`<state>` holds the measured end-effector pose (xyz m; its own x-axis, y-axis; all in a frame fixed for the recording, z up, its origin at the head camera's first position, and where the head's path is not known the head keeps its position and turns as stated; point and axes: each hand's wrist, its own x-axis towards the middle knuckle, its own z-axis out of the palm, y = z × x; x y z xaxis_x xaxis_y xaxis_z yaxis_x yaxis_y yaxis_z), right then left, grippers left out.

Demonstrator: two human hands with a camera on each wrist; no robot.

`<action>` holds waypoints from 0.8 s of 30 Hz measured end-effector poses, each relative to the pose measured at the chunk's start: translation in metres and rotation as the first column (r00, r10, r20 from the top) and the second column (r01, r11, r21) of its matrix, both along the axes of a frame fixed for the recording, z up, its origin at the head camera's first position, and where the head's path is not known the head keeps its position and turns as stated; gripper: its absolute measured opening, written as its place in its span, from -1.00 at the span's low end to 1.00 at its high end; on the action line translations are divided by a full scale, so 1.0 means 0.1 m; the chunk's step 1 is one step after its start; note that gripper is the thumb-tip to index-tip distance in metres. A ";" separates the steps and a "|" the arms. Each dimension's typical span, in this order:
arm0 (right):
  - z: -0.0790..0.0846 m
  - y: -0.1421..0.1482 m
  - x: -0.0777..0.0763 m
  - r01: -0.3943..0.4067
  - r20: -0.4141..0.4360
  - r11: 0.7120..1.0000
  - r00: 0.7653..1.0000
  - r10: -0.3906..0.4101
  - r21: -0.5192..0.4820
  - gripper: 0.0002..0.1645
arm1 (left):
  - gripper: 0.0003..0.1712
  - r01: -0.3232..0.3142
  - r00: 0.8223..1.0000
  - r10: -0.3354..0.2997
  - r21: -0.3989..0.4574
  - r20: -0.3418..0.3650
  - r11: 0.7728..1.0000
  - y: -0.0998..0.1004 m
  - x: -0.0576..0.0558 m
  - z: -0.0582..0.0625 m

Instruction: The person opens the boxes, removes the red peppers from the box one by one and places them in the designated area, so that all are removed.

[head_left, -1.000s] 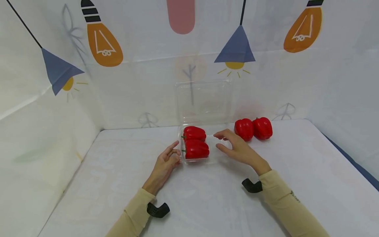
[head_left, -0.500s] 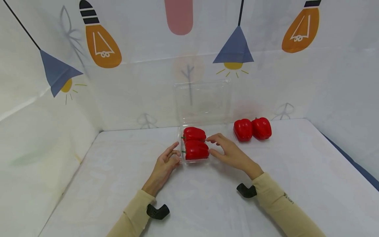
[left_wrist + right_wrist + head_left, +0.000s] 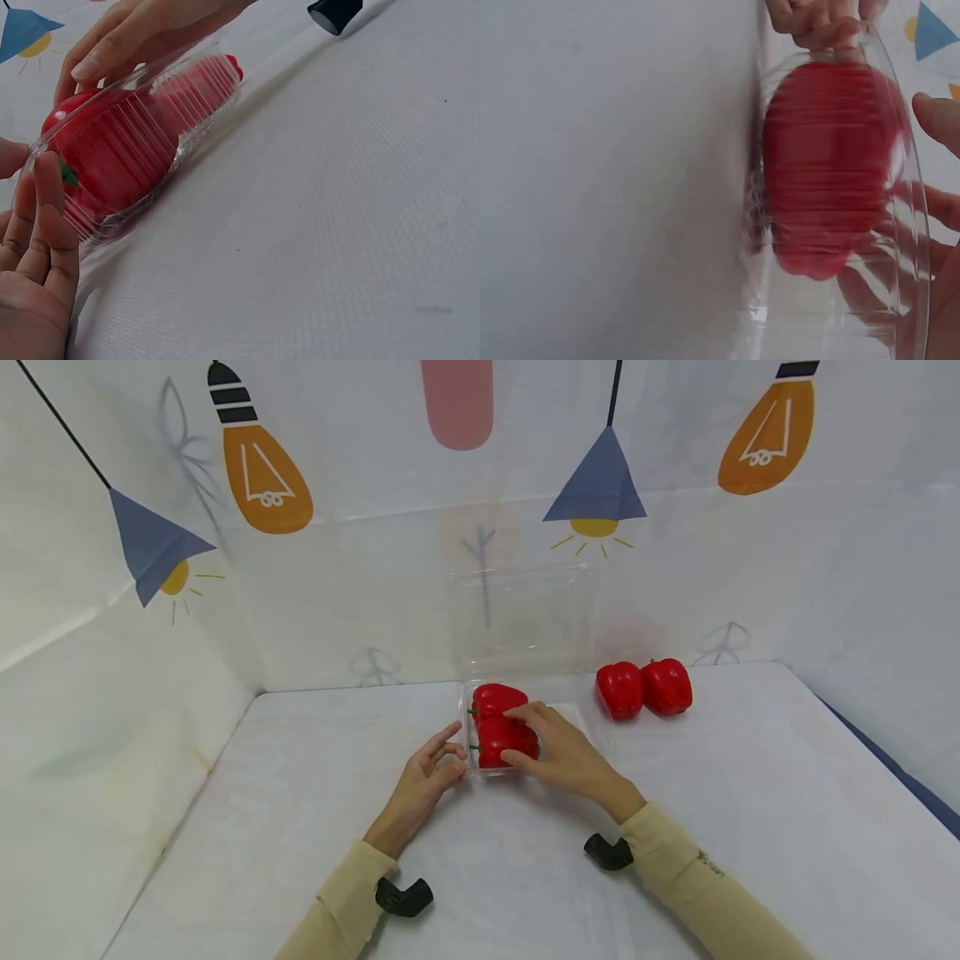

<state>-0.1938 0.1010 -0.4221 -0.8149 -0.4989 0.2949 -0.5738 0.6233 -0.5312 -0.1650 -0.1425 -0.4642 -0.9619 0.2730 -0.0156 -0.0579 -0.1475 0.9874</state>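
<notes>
A clear plastic clamshell container (image 3: 570, 714) stands with its lid (image 3: 521, 622) raised at the back. Two red bell peppers lie side by side in its left part: a rear pepper (image 3: 497, 697) and a front pepper (image 3: 498, 735), green stems pointing left. My right hand (image 3: 566, 752) grips the front pepper from the right, fingers over its top and thumb on the near side. At the container's left front corner, my left hand (image 3: 423, 785) pinches the rim; its fingers (image 3: 52, 187) show beneath the rim in the left wrist view.
Two more red bell peppers, one (image 3: 619, 691) beside another (image 3: 667, 687), sit at the back right of the white table (image 3: 337, 735). A printed white curtain (image 3: 360, 568) closes off the back. Black curved devices (image 3: 403, 897) are on both wrists.
My right hand has moved left from the container's right part onto the front pepper and taken hold of it. The left hand has stayed at the container's corner.
</notes>
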 end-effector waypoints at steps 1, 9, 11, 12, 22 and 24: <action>0.00 -0.02 0.01 0.007 -0.006 1.000 1.000 -0.007 0.008 -0.31 | -0.29 0.003 1.000 -0.003 0.004 0.000 1.000 0.00 0.00 0.00; -0.03 -0.08 0.04 0.065 -0.042 0.996 0.997 -0.063 0.053 -0.20 | -0.28 0.013 1.000 -0.013 0.027 -0.005 1.000 0.01 0.01 0.01; -0.04 -0.09 0.04 0.067 -0.041 0.996 0.997 -0.064 0.059 -0.19 | -0.28 0.014 1.000 -0.014 0.026 -0.003 1.000 0.01 0.01 0.01; -0.04 -0.10 0.04 0.065 -0.040 0.996 0.997 -0.063 0.061 -0.19 | -0.28 0.015 1.000 -0.015 0.026 -0.004 1.000 0.01 0.01 0.01; -0.04 -0.09 0.04 0.056 -0.021 0.998 0.998 -0.055 0.028 -0.21 | -0.30 0.022 1.000 -0.022 0.032 -0.017 0.999 0.01 0.01 0.00; -0.03 -0.09 0.04 0.058 -0.010 0.998 0.998 -0.058 -0.003 -0.22 | -0.30 0.022 1.000 -0.021 0.038 -0.019 0.999 0.01 0.01 0.00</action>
<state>-0.1899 0.0917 -0.4251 -0.8393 -0.4506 0.3041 -0.5422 0.6542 -0.5273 -0.1643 -0.1416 -0.4643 -0.9558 0.2937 0.0128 -0.0435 -0.1844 0.9819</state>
